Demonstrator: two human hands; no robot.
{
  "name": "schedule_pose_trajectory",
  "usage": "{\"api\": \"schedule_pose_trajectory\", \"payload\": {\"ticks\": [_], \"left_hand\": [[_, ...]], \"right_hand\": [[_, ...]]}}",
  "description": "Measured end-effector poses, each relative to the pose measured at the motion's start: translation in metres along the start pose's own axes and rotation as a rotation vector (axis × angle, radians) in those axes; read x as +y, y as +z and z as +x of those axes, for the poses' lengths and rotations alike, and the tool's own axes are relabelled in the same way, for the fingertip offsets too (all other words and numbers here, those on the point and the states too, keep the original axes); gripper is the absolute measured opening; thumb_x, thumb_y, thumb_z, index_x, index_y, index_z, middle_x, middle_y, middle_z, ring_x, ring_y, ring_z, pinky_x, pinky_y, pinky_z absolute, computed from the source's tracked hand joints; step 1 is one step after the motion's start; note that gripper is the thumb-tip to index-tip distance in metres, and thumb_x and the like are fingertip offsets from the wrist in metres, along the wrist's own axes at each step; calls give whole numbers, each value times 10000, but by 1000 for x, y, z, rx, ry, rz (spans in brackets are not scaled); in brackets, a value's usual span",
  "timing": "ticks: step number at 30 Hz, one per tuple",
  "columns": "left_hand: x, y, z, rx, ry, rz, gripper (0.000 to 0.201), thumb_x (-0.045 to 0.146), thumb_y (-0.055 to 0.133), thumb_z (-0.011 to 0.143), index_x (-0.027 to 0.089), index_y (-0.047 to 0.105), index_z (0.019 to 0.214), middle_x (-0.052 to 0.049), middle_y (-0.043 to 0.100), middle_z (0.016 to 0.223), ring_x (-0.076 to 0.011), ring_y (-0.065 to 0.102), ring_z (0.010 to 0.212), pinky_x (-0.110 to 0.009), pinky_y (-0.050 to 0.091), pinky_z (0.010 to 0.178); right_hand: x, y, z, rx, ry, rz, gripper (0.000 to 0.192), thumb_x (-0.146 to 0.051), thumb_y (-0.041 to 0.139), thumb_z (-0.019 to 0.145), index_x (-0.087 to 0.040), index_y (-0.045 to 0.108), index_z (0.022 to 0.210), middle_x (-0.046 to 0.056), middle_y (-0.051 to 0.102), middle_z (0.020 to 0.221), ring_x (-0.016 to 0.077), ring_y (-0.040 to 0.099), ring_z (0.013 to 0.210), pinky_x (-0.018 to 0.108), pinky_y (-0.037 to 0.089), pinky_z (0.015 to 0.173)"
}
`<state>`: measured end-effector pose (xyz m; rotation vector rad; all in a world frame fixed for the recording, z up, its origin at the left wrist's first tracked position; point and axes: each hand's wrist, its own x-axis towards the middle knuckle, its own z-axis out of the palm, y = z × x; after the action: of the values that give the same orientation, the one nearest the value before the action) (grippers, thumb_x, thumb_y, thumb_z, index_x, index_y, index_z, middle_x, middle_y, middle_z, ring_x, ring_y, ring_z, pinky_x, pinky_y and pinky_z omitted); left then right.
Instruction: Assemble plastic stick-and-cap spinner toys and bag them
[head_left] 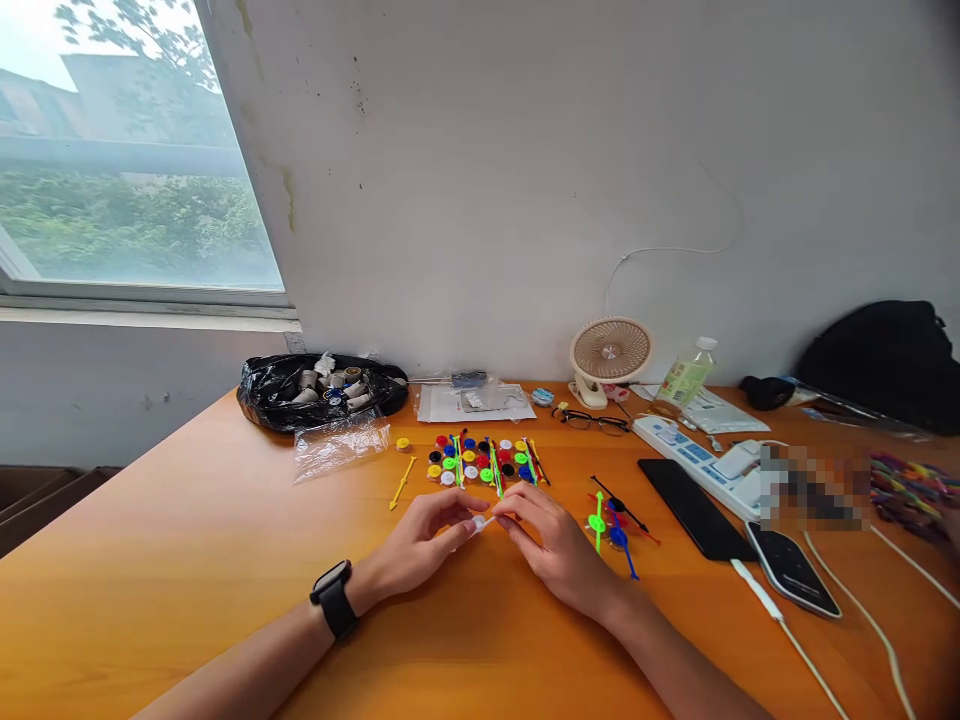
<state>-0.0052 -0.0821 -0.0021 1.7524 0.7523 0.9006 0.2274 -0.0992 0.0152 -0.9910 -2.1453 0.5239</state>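
White disc [478, 522], a small plastic piece with what looks like a thin white stick running from it toward the right, sits pinched between my two hands, just off the orange table [225, 520] and on the near side of the cluster of coloured discs [480, 460]. I see my left hand [427, 545], with a black watch [334, 598] at the wrist, closed narrowly on the disc with thumb and forefinger. My right hand [551, 545] meets it from the other side, fingertips drawn together on the stick end; whether stick and disc are already joined I cannot tell.

Relative to the cluster: a yellow stick [402, 483] lies alone to its left; a few assembled pieces [611, 520], green, blue and red, lie to its right; a clear bag [339, 445] and a black bag [322, 392] of oddments lie to its left and beyond; a fan [609, 355], a pair of glasses [592, 421] and a bottle [688, 372] stand beyond it to the right; a dark phone [694, 505] lies farther right.

Risk, as I judge it: the piece is small and held by fingertips only, so uneven pressure could flick it out of the grip and into the cluster, scattering the sorted discs. Forcing the thin stick at an angle could bend or snap it.
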Motion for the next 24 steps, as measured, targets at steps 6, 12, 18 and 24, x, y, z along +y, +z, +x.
{"api": "schedule_pose_trajectory", "payload": {"ticks": [6, 12, 18, 24], "left_hand": [[-9, -2, 8, 15, -90, -317, 332, 410, 809, 864, 149, 698, 1038, -66, 692, 1040, -166, 658, 913, -302, 535, 860], [-15, -2, 7, 38, -123, -349, 335, 390, 825, 852, 138, 713, 1042, -59, 699, 994, -155, 659, 866, -290, 550, 805], [-14, -3, 8, 70, -97, -362, 298, 355, 845, 837, 140, 741, 1015, -66, 733, 1018, -161, 682, 908, -297, 554, 874], [-12, -4, 9, 80, -98, -366, 299, 353, 850, 829, 140, 746, 1011, -66, 736, 1005, -162, 684, 907, -302, 555, 889]], "right_hand": [[-3, -5, -1, 101, 28, -36, 261, -279, 532, 1041, -304, 631, 1282, 83, 596, 1241, 250, 582, 1176, 399, 473, 1054], [1, -3, -9, 42, 94, 58, 640, -383, 508, 1053, -324, 210, 1616, 32, 599, 1014, 180, 588, 823, 327, 510, 826], [2, -4, -12, -149, 213, 228, 449, -554, 431, 1055, -205, 677, 918, 2, 567, 727, 139, 487, 623, 278, 419, 650], [-2, -6, -7, -195, 242, 377, 677, -647, 308, 1054, -204, 389, 549, -19, 381, 545, 124, 358, 545, 289, 282, 566]]}}
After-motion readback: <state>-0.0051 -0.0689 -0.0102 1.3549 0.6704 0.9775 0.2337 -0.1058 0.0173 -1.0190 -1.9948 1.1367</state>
